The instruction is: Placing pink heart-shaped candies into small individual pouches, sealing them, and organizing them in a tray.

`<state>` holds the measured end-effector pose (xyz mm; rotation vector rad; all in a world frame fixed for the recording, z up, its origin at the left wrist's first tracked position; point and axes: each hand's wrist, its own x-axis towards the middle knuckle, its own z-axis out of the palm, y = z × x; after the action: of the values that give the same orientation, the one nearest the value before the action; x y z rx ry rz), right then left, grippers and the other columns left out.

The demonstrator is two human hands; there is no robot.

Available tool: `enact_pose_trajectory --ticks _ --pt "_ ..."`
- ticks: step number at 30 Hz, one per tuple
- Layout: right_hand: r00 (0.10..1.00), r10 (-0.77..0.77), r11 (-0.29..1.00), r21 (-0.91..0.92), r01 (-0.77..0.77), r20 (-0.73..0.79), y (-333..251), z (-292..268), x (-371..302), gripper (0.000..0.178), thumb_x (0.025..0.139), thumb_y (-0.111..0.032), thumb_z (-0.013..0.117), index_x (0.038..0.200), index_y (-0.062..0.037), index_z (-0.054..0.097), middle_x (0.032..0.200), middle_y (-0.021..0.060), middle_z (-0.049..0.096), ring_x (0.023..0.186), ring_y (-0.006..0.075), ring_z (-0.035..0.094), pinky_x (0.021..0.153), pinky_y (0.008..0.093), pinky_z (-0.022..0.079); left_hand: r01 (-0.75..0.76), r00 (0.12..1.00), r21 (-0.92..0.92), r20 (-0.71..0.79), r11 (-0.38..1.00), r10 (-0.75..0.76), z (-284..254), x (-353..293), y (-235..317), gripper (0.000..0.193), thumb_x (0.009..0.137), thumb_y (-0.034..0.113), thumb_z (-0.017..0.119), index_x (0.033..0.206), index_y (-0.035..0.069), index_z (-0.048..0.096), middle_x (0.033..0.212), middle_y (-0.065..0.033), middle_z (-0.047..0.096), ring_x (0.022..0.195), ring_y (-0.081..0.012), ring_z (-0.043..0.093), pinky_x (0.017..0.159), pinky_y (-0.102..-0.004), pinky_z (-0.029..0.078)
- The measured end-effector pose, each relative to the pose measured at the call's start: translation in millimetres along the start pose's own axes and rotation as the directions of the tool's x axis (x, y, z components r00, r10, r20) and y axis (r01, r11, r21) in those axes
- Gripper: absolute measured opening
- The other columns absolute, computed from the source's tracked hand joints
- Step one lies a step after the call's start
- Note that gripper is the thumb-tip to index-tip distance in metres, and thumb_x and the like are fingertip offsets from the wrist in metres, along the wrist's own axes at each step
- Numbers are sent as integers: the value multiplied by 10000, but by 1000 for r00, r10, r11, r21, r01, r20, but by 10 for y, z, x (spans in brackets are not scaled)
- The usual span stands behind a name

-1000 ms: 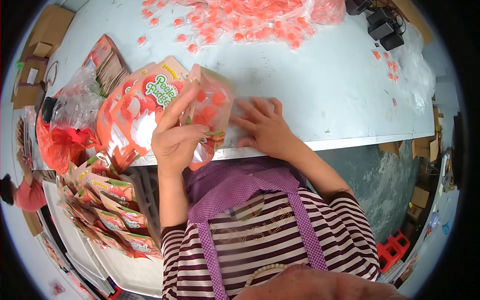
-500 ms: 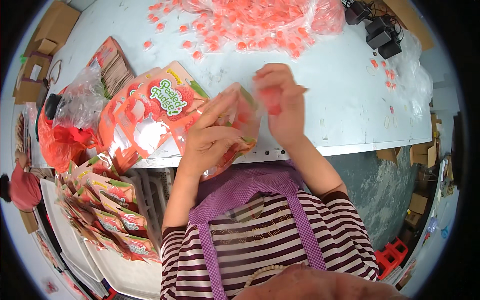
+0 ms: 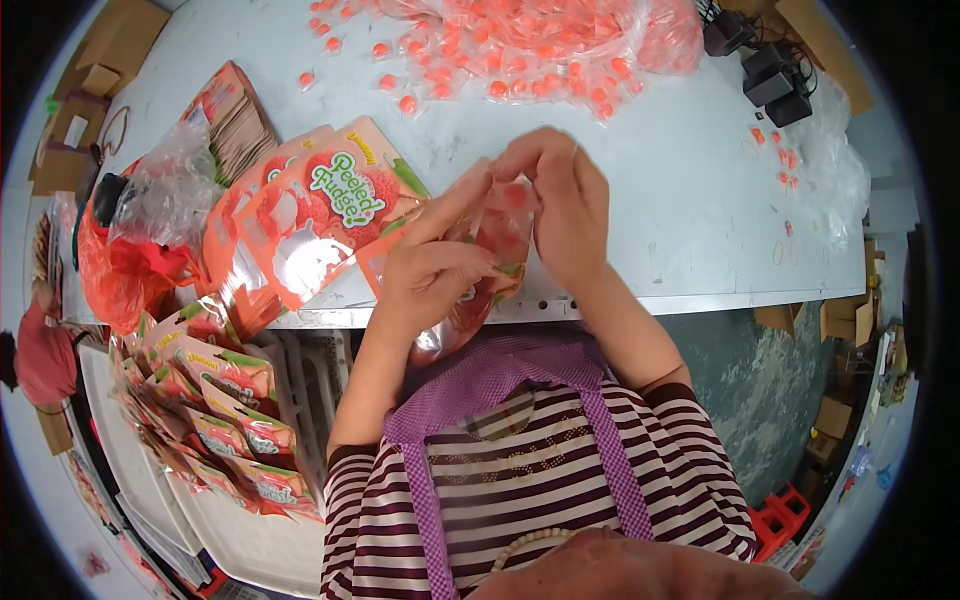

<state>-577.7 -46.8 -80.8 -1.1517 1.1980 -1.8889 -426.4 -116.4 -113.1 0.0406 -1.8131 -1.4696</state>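
The left hand's fingers grasp the red pouch (image 3: 504, 238) at the near edge of the counter (image 3: 690, 190), while the right hand (image 3: 572, 215), a moment ago apart, now cups the pouch's top with curled fingers, whether holding sweets I cannot tell, so the work seems to have reached its opening. Left to right lie flat pouches (image 3: 290, 210), heaped wrapped sweets (image 3: 500, 50) and black devices (image 3: 770, 75), with a red stool (image 3: 780, 520) beyond on the floor (image 3: 745, 390).

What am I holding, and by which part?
A pouch: your left hand has it by its left side. Your right hand is at its upper end; whether it holds anything is unclear.
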Motion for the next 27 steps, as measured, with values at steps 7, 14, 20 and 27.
enact_pose_trajectory --ticks 7,14,20,27 --pt "957 -290 883 -380 276 22 -101 -143 -31 443 1036 -372 371 1084 31 548 1107 120 591 1090 232 571 1065 473 354 20 992 -46 -126 999 -25 -20 -23 45 149 837 164 725 806 36 656 1443 -244 410 1337 -459 385 1068 -529 378" --pt "784 -78 669 -551 499 616 -132 -168 -267 437 1006 -382 359 1080 -39 620 1129 93 644 1194 293 522 1115 440 256 25 995 32 -95 999 -22 -30 -27 170 17 777 7 697 787 3 710 1401 -253 462 1339 -376 426 1080 -431 387" --pt "959 -127 849 -471 237 254 -81 -415 -300 368 934 -414 527 1072 -86 625 1111 98 629 1046 304 551 983 440 362 17 985 55 -171 998 -7 -190 -30 323 76 704 -1 716 778 17 720 1363 -268 495 1311 -401 452 1061 -447 403" --pt "855 260 497 -821 281 449 213 -396 -495 239 834 -39 628 1072 -41 603 1004 127 613 934 318 570 795 386 491 -46 995 58 -86 997 50 -223 -52 358 114 688 -20 719 794 22 715 1384 -270 475 1303 -429 445 1075 -486 371"
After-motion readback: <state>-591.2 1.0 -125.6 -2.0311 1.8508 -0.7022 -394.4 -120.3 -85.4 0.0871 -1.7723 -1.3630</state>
